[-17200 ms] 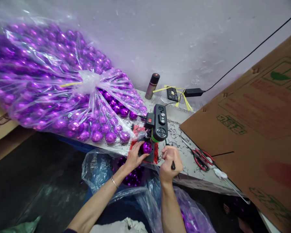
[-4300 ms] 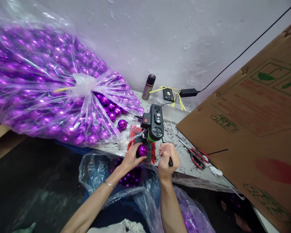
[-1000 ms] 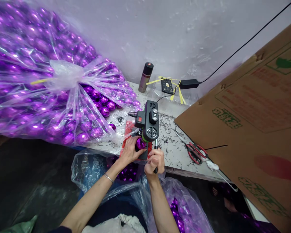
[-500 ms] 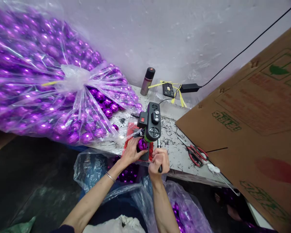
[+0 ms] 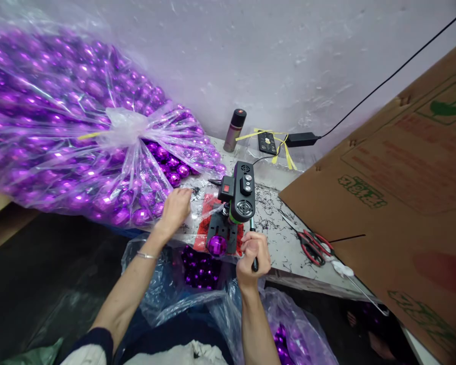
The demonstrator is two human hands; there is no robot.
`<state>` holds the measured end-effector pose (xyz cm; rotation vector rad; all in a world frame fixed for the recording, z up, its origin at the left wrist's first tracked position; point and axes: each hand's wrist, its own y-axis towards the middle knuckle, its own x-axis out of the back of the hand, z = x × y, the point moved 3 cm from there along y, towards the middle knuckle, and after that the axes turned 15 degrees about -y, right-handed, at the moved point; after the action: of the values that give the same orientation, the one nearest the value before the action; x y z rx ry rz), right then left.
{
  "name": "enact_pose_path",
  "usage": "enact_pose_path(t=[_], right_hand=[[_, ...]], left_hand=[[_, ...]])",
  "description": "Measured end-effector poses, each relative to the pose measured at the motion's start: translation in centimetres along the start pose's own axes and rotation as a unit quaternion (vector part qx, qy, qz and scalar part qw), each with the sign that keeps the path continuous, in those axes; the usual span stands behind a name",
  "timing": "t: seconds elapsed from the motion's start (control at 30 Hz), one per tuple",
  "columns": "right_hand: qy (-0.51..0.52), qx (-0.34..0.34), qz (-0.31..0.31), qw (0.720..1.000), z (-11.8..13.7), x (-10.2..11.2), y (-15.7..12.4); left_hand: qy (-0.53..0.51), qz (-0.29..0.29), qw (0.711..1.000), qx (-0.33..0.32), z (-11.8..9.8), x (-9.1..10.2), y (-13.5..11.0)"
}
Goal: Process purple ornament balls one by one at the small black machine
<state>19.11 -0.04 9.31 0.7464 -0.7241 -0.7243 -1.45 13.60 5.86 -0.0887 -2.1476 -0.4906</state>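
Note:
My right hand (image 5: 254, 257) is wrapped round the black-gripped lever (image 5: 255, 264) of a small black bench press (image 5: 243, 190) with round vents and a red switch. A shiny purple faceted ball (image 5: 217, 246) sits free at the front of the black slotted base (image 5: 228, 230), touched by neither hand. Left of the press, my left hand (image 5: 177, 207) has its fingers curled down at the table beside the big bag; what they close on is hidden. Loose purple balls (image 5: 174, 178) lie just beyond it at the bag's edge.
A large tied clear bag (image 5: 79, 137) of purple balls fills the left. More purple balls (image 5: 202, 268) lie in open plastic below the table edge. Red-handled scissors (image 5: 314, 247), a cardboard box (image 5: 395, 192), a spray can (image 5: 235, 130) and a power adapter (image 5: 302, 139) are around.
My left hand has let go of the purple ball under the press and moved left towards the bag. The ball is now nearer the base's front edge. My right hand stays on the lever.

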Motion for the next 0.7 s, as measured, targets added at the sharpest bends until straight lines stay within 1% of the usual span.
enact_pose_path(t=[0.03, 0.1, 0.13, 0.2, 0.27, 0.33, 0.4, 0.43, 0.47, 0.5, 0.53, 0.57, 0.63, 0.67, 0.7], right_hand=[[-0.002, 0.004, 0.002, 1.000, 0.0, 0.0, 0.0], [0.000, 0.009, 0.005, 1.000, 0.0, 0.0, 0.0], [0.003, 0.009, 0.006, 1.000, 0.0, 0.0, 0.0], [0.010, 0.004, 0.004, 1.000, -0.1, 0.0, -0.1], [0.014, 0.003, 0.004, 1.000, -0.2, -0.1, -0.2], [0.015, 0.006, 0.007, 1.000, -0.3, -0.1, -0.2], [0.016, 0.010, 0.008, 1.000, -0.3, -0.1, -0.2], [0.016, 0.011, 0.006, 1.000, -0.3, -0.1, -0.2], [0.016, 0.012, 0.004, 1.000, -0.3, -0.2, -0.1], [0.015, 0.013, 0.001, 1.000, -0.3, -0.2, -0.1], [0.013, 0.013, -0.003, 1.000, -0.2, -0.2, -0.1], [0.012, 0.012, -0.005, 1.000, -0.2, -0.2, -0.1], [0.010, 0.011, -0.003, 1.000, -0.2, -0.1, 0.0], [0.011, 0.011, 0.000, 1.000, -0.2, -0.1, 0.0], [0.013, 0.011, 0.004, 1.000, -0.2, -0.1, 0.0]], left_hand=[[0.038, 0.051, 0.998, 0.024, 0.9, 0.2, 1.2], [0.091, 0.133, 0.986, 0.035, 2.2, 0.2, 2.4], [0.103, 0.157, 0.982, 0.027, 2.7, 0.1, 2.4], [0.108, 0.171, 0.979, 0.011, 3.2, -0.3, 2.0], [0.086, 0.158, 0.984, 0.011, 3.6, -0.5, 1.3], [0.022, 0.112, 0.993, 0.011, 3.6, -0.4, 0.9], [-0.101, 0.025, 0.994, 0.021, 3.4, 0.1, 0.6], [-0.184, -0.026, 0.982, 0.040, 3.2, 0.4, 0.4], [-0.278, -0.071, 0.955, 0.073, 3.0, 0.5, 0.1], [-0.376, -0.102, 0.913, 0.118, 2.7, 0.4, -0.4], [-0.470, -0.113, 0.859, 0.169, 2.3, 0.0, -1.0], [-0.554, -0.106, 0.797, 0.219, 1.6, -0.6, -1.7], [-0.673, -0.062, 0.675, 0.296, 0.0, -2.1, -3.2], [-0.710, -0.039, 0.627, 0.320, -0.9, -2.7, -4.0], [-0.735, -0.020, 0.589, 0.336, -1.7, -3.4, -4.7]])
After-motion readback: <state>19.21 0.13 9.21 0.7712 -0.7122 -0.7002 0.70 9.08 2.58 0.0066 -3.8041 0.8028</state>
